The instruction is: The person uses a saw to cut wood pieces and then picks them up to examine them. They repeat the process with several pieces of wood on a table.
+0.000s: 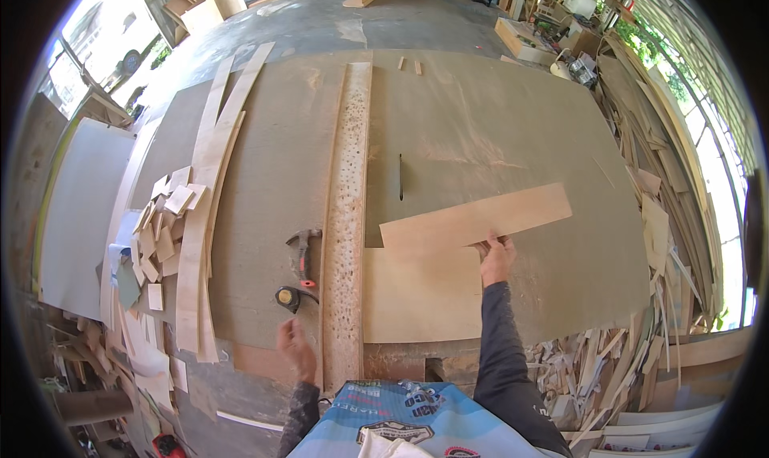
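Note:
My right hand grips the lower edge of a thin plywood strip, which slants up to the right over the worktable. Below the strip lies a pale rectangular plywood panel, its upper right part near my right wrist. At the table's near edge is my left hand, slightly blurred, its fingers drawn together; whether something small is in them I cannot make out. Just beyond its fingertips sit a black and yellow tape measure and a claw hammer with a dark, red-ended handle.
A long speckled board runs front to back across the brown worktable. Long wood strips and a heap of small wood pieces lie at left. A thin dark slot and scrap piles show at right.

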Motion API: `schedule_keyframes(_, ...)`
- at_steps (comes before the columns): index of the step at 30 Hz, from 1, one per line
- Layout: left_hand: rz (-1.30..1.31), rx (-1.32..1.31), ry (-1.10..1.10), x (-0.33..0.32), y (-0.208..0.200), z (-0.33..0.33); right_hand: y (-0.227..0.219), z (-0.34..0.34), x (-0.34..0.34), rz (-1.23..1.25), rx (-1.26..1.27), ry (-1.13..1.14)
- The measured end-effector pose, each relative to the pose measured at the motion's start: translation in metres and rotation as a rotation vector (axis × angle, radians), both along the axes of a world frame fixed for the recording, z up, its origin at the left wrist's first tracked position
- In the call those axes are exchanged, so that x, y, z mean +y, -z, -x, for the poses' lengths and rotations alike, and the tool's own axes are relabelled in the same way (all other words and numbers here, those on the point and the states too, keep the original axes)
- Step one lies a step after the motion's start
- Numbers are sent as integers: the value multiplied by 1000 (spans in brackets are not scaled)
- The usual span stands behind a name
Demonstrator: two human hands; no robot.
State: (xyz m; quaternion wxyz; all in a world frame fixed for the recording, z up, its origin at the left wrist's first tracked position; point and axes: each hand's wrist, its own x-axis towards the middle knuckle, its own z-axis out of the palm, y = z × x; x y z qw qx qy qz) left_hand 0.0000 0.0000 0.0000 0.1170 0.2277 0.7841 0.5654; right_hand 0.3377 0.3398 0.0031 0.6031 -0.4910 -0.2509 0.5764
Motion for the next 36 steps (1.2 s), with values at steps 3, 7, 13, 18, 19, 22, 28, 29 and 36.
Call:
schedule_keyframes(3,137,256,347,57,-52,-8,26,54,0,67,81,133)
schedule_keyframes(7,68,444,645,112,-46,-46,28,80,11,131,57,192)
schedule_keyframes(13,510,892,747,186,-7,-60,25,89,11,227,-70,191)
schedule_keyframes(18,593,927,760,183,18,-72,19,67,-7,362,-256,75)
schedule_keyframes(19,581,930,758,181,18,-74,12,64,-12,394,-359,45)
schedule_keyframes(22,613,996,812,190,18,-72,-1,54,-11,436,-712,-74)
schedule_keyframes(28,623,890,874,195,24,-62,15,24,1,302,-960,-345)
schedule_keyframes(29,640,889,881,196,22,-59,14,22,2,255,-970,-416)
schedule_keyframes(36,623,883,927,203,19,-60,21,-104,62,337,-1636,105)
